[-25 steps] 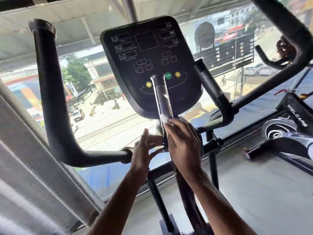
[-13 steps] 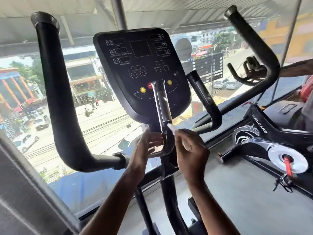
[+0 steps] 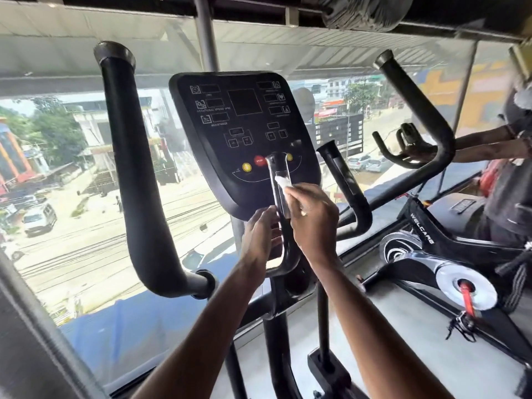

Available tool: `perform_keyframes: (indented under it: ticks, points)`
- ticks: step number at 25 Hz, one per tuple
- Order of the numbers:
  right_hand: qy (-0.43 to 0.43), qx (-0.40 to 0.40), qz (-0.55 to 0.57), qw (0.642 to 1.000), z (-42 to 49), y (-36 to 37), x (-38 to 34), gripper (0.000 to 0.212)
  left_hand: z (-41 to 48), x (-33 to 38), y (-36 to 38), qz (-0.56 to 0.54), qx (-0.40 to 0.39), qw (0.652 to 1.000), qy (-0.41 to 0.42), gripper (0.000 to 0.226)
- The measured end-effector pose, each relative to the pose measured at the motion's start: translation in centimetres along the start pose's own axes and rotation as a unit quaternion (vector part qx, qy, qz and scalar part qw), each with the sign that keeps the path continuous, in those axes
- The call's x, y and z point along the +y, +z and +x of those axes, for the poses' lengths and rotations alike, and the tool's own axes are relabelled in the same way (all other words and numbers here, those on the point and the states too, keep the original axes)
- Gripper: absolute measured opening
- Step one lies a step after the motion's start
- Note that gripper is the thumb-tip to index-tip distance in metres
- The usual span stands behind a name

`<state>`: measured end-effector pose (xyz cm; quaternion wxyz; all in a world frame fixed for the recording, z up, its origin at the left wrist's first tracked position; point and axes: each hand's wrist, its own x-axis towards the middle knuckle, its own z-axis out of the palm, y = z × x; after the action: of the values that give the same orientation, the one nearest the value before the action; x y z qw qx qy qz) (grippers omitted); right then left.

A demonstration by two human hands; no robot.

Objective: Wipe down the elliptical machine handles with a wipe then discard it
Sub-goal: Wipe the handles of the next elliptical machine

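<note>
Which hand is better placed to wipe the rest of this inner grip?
Right. The right hand already presses the wipe against the inner handle; the left hand only steadies it lower down.

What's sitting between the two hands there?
In the head view, the short inner handle rises between the left hand and the right hand, which presses the white wipe against it.
</note>
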<state>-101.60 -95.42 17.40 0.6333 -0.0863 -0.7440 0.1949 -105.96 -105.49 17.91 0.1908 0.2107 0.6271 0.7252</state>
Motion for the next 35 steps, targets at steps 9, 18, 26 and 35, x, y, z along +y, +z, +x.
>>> perform_keyframes:
  ticks: [9,18,26,35]
  points:
    - [-0.141,-0.062,-0.071,0.986,5.9,1.9,-0.4,0.023,0.8,1.4,0.5,-0.013,-0.002,1.000,0.006,0.027]
    - [-0.098,-0.026,-0.011,0.995,5.8,1.1,1.7,0.019,1.4,1.7,0.9,-0.045,0.012,0.999,0.006,0.026]
    - [0.112,-0.137,0.134,0.975,11.3,2.6,3.6,0.019,2.1,0.7,1.6,0.013,0.065,0.996,0.051,0.032]
    - [-0.115,-0.334,0.084,0.932,15.7,-0.1,1.5,0.013,1.6,1.3,1.9,0.017,0.078,0.996,0.047,0.033]
